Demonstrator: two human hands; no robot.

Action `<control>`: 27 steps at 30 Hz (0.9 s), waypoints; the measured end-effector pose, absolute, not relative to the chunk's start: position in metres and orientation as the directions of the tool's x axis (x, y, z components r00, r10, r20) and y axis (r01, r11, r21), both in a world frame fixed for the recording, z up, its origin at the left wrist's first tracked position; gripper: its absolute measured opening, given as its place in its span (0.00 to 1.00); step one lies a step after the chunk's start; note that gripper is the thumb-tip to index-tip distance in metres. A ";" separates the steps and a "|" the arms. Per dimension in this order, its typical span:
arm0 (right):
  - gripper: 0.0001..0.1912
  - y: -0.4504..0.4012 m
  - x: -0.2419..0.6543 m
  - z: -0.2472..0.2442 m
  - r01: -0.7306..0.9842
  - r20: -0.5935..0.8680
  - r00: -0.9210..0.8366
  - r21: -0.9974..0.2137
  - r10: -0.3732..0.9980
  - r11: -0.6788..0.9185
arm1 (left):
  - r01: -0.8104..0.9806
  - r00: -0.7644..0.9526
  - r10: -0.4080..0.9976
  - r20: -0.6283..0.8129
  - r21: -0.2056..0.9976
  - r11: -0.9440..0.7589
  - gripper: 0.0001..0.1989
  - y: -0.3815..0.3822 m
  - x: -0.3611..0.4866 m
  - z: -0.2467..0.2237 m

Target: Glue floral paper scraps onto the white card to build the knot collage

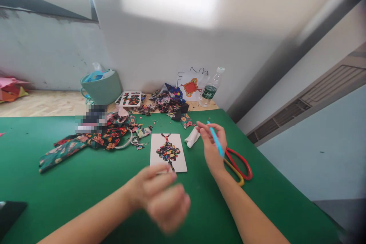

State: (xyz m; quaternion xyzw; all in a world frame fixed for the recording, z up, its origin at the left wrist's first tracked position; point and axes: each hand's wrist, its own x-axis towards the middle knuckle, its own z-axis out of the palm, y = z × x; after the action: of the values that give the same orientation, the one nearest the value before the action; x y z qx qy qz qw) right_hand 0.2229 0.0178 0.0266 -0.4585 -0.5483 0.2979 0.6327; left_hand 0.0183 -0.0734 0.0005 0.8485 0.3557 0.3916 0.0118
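Note:
My right hand point(214, 143) holds a light blue pen-like stick point(215, 140) between its fingers, beside a white tube point(192, 137). Below the near edge of a white card point(183, 164), my left hand point(164, 196) is blurred by motion, its fingers curled; whether anything is in them cannot be made out. A knot-shaped pattern of colourful fabric pieces point(168, 151) covers the middle of the card. Scissors with red and yellow handles point(246, 167) lie partly hidden behind my right wrist.
Floral cloth point(65, 154) and fabric scraps point(168, 101) lie on the green table point(94, 206). Along the wall stand a teal bucket point(103, 88), patterned cards point(131, 99), a picture of a red knot point(191, 87) and a plastic bottle point(210, 90).

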 end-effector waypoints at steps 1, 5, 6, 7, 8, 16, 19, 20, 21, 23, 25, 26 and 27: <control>0.07 0.016 0.219 0.025 0.119 0.396 0.192 -0.918 0.898 0.379 | 0.566 0.481 0.507 0.715 0.189 -0.803 0.08 -0.059 0.016 0.002; 0.12 0.009 0.205 0.014 -0.031 0.297 -0.040 -0.955 0.954 0.296 | 0.769 0.251 0.668 0.701 0.274 -0.577 0.16 -0.008 0.003 0.004; 0.13 0.009 0.202 0.011 -0.086 0.283 -0.101 -0.958 0.954 0.275 | 0.785 0.189 0.713 0.676 0.332 -0.523 0.16 -0.001 0.000 0.002; 0.14 0.009 0.200 0.008 -0.126 0.265 -0.152 -0.961 0.952 0.248 | 0.792 0.153 0.728 0.669 0.357 -0.495 0.16 0.005 -0.003 0.000; 0.15 0.009 0.198 0.006 -0.155 0.245 -0.190 -0.964 0.951 0.217 | 0.798 0.122 0.737 0.664 0.376 -0.471 0.17 0.008 -0.005 -0.003; 0.20 0.025 0.204 -0.008 -0.106 0.218 -0.041 -0.971 0.975 0.213 | 0.805 0.096 0.807 0.583 0.432 -0.408 0.17 0.012 -0.006 -0.011; 0.19 0.028 0.210 -0.008 -0.103 0.234 0.053 -0.966 0.971 0.239 | 0.804 0.111 0.819 0.563 0.434 -0.407 0.16 0.011 -0.006 -0.010; 0.18 0.028 0.211 -0.008 -0.127 0.242 0.064 -0.960 0.968 0.249 | 0.804 0.117 0.822 0.557 0.433 -0.408 0.15 0.011 -0.006 -0.009; 0.17 0.028 0.212 -0.007 -0.158 0.251 0.067 -0.953 0.966 0.259 | 0.804 0.124 0.825 0.552 0.432 -0.409 0.15 0.011 -0.006 -0.009; 0.15 0.027 0.211 -0.004 -0.225 0.260 0.057 -0.937 0.964 0.266 | 0.804 0.132 0.829 0.544 0.431 -0.410 0.15 0.011 -0.006 -0.008; 0.12 0.028 0.208 -0.003 -0.280 0.236 0.038 -0.930 0.971 0.237 | 0.803 0.131 0.832 0.539 0.435 -0.408 0.15 0.011 -0.006 -0.008; 0.10 0.029 0.206 -0.003 -0.305 0.210 0.032 -0.929 0.977 0.209 | 0.803 0.127 0.833 0.538 0.437 -0.405 0.15 0.011 -0.007 -0.009; 0.08 0.032 0.203 -0.003 -0.332 0.174 0.034 -0.927 0.984 0.176 | 0.804 0.123 0.835 0.537 0.439 -0.402 0.15 0.012 -0.007 -0.009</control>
State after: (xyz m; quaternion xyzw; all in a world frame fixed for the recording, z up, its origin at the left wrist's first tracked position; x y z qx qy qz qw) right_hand 0.2033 0.0317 -0.0035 -0.3624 -0.4496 0.5300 0.6210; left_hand -0.0067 0.0118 -0.0089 0.7492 0.5466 0.3735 0.0207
